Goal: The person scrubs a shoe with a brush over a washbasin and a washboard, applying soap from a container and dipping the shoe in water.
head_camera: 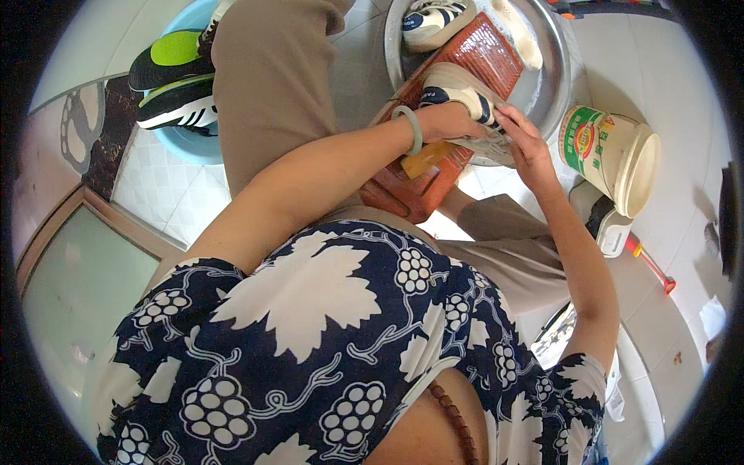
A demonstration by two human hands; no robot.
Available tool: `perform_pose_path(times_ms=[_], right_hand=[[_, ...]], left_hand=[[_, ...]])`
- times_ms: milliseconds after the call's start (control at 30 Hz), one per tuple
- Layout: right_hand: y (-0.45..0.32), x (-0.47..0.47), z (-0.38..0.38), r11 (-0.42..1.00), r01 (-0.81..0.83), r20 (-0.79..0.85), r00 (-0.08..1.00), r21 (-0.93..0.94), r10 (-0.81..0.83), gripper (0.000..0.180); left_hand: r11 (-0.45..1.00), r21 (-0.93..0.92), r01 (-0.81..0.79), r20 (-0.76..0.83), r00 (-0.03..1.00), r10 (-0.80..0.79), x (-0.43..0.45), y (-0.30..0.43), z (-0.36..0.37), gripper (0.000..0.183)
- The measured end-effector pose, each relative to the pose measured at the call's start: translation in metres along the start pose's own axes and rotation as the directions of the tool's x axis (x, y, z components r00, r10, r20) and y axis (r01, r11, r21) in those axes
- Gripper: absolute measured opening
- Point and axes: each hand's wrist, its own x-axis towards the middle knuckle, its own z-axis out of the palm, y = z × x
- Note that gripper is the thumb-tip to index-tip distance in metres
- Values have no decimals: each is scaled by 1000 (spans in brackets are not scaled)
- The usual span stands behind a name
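A cream canvas shoe with dark blue stripes [456, 93] rests on its side on a red-brown washboard [485, 49]. My left hand [450, 123], with a pale bangle at the wrist, grips the shoe along its near side. On the shoe's right, my right hand [528, 142] has its fingers over the upper near the laces. A yellowish block [427, 160], perhaps soap, lies on the washboard just below my left hand. The board leans from my lap into a metal basin [565, 75] of cloudy water. In the basin are a matching shoe [433, 26] and a pale insole [517, 35].
Left of my knee, a light blue basin [189, 152] holds black-and-white sports shoes [180, 107] and a green-and-black insole [174, 49]. A plastic bucket with a printed label [610, 154] lies tilted at right, beside a white container [615, 235] and a red-handled tool [654, 267].
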Motion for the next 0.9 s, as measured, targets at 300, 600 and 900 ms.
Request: perform_pose_path(times_ms=[300,600,900], right_hand=[[-9,73,20,979,149,224,968,-140,-115,43],[1,52,11,967,133,236,968,-216,-81,49],[9,-7,15,908,-159,-16,986,-387,166,52]], left_hand=[[956,-191,-224,14,973,230,-2,-10,-5,49],[924,230,-305,1,950,314,6,-18,-8,33],[999,-41,-17,28,999,18,-13,30,-2,37]])
